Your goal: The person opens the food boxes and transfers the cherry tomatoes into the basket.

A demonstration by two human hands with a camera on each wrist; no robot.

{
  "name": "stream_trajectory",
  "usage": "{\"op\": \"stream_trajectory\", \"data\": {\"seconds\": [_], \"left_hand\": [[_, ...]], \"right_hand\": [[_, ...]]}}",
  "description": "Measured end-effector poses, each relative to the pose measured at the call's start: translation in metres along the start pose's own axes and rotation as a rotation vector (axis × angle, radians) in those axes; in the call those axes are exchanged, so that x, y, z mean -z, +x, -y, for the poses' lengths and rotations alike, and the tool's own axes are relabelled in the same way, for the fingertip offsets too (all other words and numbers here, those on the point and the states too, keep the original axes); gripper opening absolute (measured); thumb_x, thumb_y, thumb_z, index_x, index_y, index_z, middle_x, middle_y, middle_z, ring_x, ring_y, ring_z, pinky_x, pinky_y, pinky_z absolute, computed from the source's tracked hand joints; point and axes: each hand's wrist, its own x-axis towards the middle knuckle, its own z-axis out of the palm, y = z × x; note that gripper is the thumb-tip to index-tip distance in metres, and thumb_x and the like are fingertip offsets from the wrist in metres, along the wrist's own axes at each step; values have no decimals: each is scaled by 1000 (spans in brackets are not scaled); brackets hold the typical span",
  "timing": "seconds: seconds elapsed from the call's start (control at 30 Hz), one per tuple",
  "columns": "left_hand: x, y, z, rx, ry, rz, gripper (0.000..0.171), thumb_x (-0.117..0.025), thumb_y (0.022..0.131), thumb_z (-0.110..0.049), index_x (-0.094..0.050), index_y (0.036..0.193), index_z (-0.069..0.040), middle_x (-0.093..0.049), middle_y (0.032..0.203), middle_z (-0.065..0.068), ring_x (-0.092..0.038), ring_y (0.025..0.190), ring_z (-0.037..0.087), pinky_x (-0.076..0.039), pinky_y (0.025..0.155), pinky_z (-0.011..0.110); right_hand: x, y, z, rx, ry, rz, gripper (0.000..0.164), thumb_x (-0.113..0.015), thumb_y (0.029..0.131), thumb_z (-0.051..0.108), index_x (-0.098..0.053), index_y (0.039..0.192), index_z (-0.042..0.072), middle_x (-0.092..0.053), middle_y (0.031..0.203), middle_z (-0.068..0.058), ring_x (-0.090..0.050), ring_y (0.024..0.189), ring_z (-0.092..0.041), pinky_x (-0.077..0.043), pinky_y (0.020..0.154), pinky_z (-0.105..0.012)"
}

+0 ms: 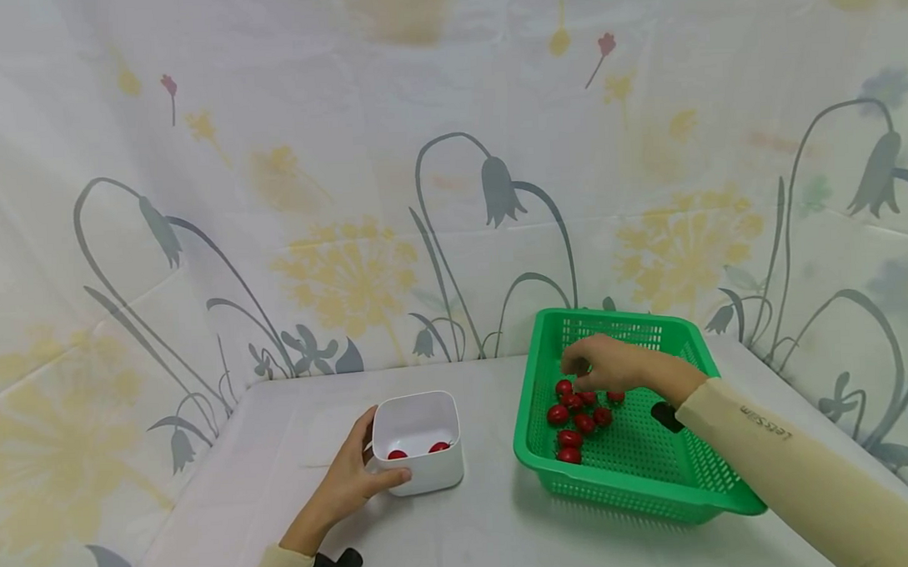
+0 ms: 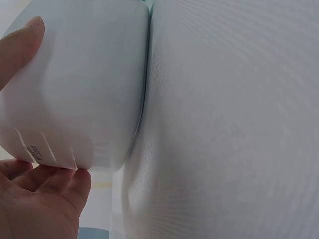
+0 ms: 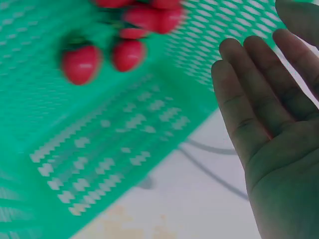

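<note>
My left hand (image 1: 353, 472) holds a square white plastic container (image 1: 434, 474) on the table, its thumb on the front wall and its fingers against the left side. Two red cherry tomatoes (image 1: 439, 447) show inside the container. On the right stands a green perforated basket (image 1: 618, 480), with several cherry tomatoes (image 1: 569, 439) grouped in its left half. Over them hovers my right hand (image 1: 610, 361), fingers pointing down and to the left. The right wrist view shows this hand (image 3: 279, 124) with nothing in its palm, fingers gently bent, beside the tomatoes (image 3: 81, 64).
A white cloth covers the table (image 1: 485, 533). Behind it hangs a pale curtain (image 1: 447, 83) printed with grey and yellow flowers. The basket's raised rim runs beneath my right forearm, and a stretch of tabletop separates the container from the basket.
</note>
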Motion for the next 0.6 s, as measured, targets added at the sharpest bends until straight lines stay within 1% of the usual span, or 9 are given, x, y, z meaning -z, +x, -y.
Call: {"op": "stream_trajectory", "data": {"seconds": [0.17,0.3,0.4,0.6], "left_hand": [[1,0,0,-15,-6,-1,101,-88,68,-18,-25,148,-14,-42,141,12,-44,126,30,-32,109,51],[1,-1,-1,-10,-4,-5,101,-88,68,-18,-26,148,-15,-43,141,10,-45,125,28,-33,109,51],[1,-1,-1,4,1,-4,102,-88,67,-19,-26,147,-17,-44,140,8,-45,125,25,-33,109,48],[0,-1,-4,8,5,1,102,-89,67,-21,-26,147,-15,-43,141,7,-44,125,24,-33,109,46]], "right_hand": [[17,17,23,52,11,-37,18,-65,90,14,-66,108,9,-64,106,-3,-60,95,-17,-52,82,-35],[24,34,45,81,12,-45,16,-64,91,16,-66,107,12,-64,105,0,-60,94,-14,-52,82,-33],[23,48,62,100,13,-40,14,-65,91,17,-66,104,16,-64,102,5,-60,93,-11,-52,82,-31],[13,76,93,146,31,-7,11,-67,90,17,-67,101,16,-65,99,3,-60,91,-10,-52,78,-26]]}}
